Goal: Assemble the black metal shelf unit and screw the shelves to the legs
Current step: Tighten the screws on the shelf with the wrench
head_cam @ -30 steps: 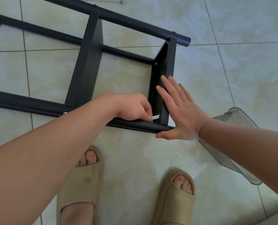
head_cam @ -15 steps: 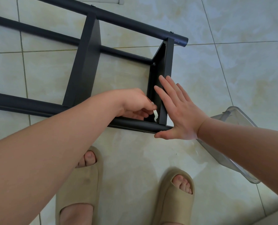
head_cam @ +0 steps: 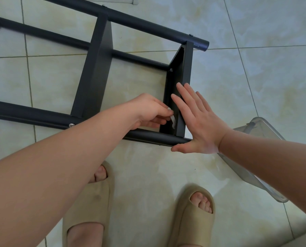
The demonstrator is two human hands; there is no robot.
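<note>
The person's left forearm [head_cam: 59, 166] and right forearm [head_cam: 273, 157] are bare and smooth along all of their visible length. The left hand [head_cam: 148, 111] and right hand [head_cam: 200, 125] are bare too, with short, rounded fingernails. Each foot wears a thick, moulded sandal in matt beige: the left slide [head_cam: 88, 211] and the right slide [head_cam: 193, 223] both have a wide one-piece band over the instep and a rounded opening at the front, where bare toes [head_cam: 203, 202] with short nails show.
</note>
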